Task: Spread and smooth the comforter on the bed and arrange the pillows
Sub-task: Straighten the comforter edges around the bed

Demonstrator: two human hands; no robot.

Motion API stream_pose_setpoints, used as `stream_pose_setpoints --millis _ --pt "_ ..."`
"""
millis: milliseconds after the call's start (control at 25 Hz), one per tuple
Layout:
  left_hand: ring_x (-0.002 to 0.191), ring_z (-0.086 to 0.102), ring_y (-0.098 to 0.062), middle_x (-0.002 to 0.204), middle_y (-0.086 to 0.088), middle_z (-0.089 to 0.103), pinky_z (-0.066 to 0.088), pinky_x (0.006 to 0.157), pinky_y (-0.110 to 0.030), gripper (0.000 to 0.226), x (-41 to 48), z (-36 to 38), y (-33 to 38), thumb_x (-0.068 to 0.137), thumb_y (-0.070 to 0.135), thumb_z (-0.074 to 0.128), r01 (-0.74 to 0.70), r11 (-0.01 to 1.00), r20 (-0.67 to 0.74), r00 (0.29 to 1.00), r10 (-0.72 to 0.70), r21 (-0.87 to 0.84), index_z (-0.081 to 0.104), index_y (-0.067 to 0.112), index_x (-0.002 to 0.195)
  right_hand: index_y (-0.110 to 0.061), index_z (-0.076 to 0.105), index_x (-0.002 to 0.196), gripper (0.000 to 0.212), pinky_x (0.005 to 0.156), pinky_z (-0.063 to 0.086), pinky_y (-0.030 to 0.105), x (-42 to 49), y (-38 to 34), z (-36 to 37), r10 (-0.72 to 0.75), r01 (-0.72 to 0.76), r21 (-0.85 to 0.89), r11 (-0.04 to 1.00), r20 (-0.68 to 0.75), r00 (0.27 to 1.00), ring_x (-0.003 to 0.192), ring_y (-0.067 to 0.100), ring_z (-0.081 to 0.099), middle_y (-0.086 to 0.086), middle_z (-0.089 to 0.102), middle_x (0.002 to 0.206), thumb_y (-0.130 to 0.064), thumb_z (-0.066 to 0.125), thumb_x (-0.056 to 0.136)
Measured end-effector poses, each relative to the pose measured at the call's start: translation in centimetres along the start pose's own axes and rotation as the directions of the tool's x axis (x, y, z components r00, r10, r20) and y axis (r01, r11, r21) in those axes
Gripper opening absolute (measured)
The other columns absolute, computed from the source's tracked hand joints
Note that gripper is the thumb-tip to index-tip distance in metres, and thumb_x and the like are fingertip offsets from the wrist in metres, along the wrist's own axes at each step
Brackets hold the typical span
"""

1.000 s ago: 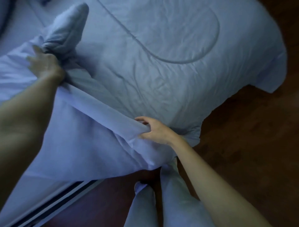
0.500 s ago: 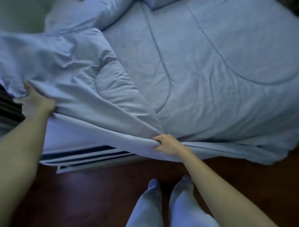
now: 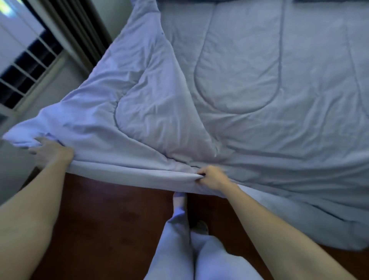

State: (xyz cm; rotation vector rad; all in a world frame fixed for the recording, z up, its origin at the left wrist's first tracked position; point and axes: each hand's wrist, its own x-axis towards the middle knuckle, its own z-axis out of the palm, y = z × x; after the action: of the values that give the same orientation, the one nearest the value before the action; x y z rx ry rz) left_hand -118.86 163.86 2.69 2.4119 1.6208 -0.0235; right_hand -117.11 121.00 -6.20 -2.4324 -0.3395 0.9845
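Observation:
A light blue quilted comforter covers the bed and fills most of the view. Its near edge is stretched taut between my two hands above the floor. My left hand grips the comforter's corner at the far left, lifted off the bed. My right hand is closed on the bunched edge near the middle of the bed's foot. A darker strip at the top edge may be pillows; too little shows to be sure.
Dark red-brown wooden floor lies under my arms. My legs in pale trousers stand close to the bed. A window with bars and a dark curtain are at the upper left, beside a grey wall.
My left hand has swung the corner out to the left and down, unfolding the turned-over part. The comforter now lies flatter. My view has shifted toward the head of the bed.

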Motion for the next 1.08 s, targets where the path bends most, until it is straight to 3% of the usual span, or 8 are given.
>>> stream_pose_setpoints --millis 160,280,400,600,720,880,1000,1080 --pt "0.124 0.040 -0.050 0.145 -0.034 0.023 0.037 0.100 -0.054 0.088 -1.0 1.1 -8.9 0.085 0.018 0.061 0.095 0.992 0.027 0.995 -0.098 0.089 0.003 0.005 0.151 -0.028 0.067 0.088 0.021 0.070 0.044 0.030 -1.0 -1.3 4.7 -0.013 0.019 -0.067 0.998 0.084 0.996 0.092 0.026 0.063 0.004 0.071 0.093 -0.030 0.055 0.072" --pt "0.118 0.043 -0.052 0.142 -0.035 0.023 0.039 0.097 -0.054 0.086 -1.7 3.2 -13.8 0.087 0.020 0.060 0.165 0.979 0.106 0.978 -0.177 0.118 0.003 0.007 0.151 -0.025 0.064 0.075 0.008 0.067 0.041 0.029 -1.3 -1.6 6.9 0.021 -0.005 -0.131 0.991 0.123 0.992 0.094 0.029 0.062 0.007 0.070 0.095 -0.025 0.057 0.078" --pt "0.122 0.039 -0.053 0.144 -0.037 0.019 0.037 0.100 -0.054 0.083 -1.5 5.5 -14.2 0.089 0.020 0.057 0.087 0.989 0.202 0.973 -0.109 0.117 0.003 0.006 0.151 -0.022 0.069 0.088 0.019 0.073 0.049 0.033 -1.3 -1.8 8.3 0.100 -0.090 -0.190 0.978 0.042 0.994 0.096 0.030 0.063 0.008 0.071 0.096 -0.017 0.053 0.081" --pt "0.137 0.025 -0.049 0.151 -0.035 0.014 0.029 0.108 -0.050 0.084 -0.2 7.3 -10.4 0.091 0.020 0.055 -0.093 0.995 0.398 0.915 0.069 0.041 -0.002 -0.001 0.150 -0.023 0.069 0.101 0.027 0.075 0.047 0.033 -1.7 -3.1 10.0 0.314 -0.344 -0.255 0.904 -0.153 0.937 0.103 0.032 0.061 0.008 0.069 0.107 -0.013 0.049 0.086" --pt "0.131 0.040 -0.043 0.144 -0.029 0.038 0.036 0.104 -0.044 0.073 -0.5 7.3 -8.7 0.091 0.018 0.053 -0.188 0.979 0.473 0.857 0.203 -0.080 0.015 -0.001 0.149 -0.019 0.072 0.099 0.022 0.078 0.049 0.030 -1.1 -5.9 11.8 0.441 -0.439 0.046 0.897 -0.106 0.891 0.101 0.030 0.062 0.008 0.070 0.106 -0.019 0.053 0.088" --pt "0.111 0.058 -0.033 0.120 -0.015 0.064 0.043 0.094 -0.033 0.042 -0.1 4.3 -6.4 0.089 0.016 0.049 -0.332 0.896 0.501 0.745 0.441 -0.295 0.054 0.013 0.130 -0.021 0.067 0.093 0.011 0.063 0.043 0.027 2.1 -15.1 10.0 0.347 -0.222 0.538 0.813 -0.142 0.927 0.091 0.023 0.063 0.002 0.066 0.092 -0.017 0.057 0.091" --pt "0.110 0.060 -0.025 0.116 -0.006 0.068 0.043 0.094 -0.030 0.033 0.5 -0.2 -4.4 0.091 0.018 0.049 -0.407 0.812 0.401 0.720 0.567 -0.417 0.063 0.017 0.121 -0.019 0.065 0.100 0.018 0.052 0.038 0.022 3.6 -23.0 5.6 0.168 0.009 0.616 0.787 -0.230 0.959 0.072 0.010 0.059 -0.001 0.064 0.087 -0.010 0.051 0.094" --pt "0.109 0.061 -0.021 0.114 -0.002 0.068 0.044 0.095 -0.030 0.028 1.8 -3.0 -3.3 0.091 0.020 0.052 -0.418 0.755 0.292 0.741 0.605 -0.505 0.066 0.018 0.115 -0.015 0.068 0.098 0.020 0.054 0.042 0.013 4.3 -26.6 2.8 0.070 0.178 0.605 0.776 -0.363 0.929 0.064 -0.003 0.060 0.002 0.066 0.089 -0.005 0.052 0.093"
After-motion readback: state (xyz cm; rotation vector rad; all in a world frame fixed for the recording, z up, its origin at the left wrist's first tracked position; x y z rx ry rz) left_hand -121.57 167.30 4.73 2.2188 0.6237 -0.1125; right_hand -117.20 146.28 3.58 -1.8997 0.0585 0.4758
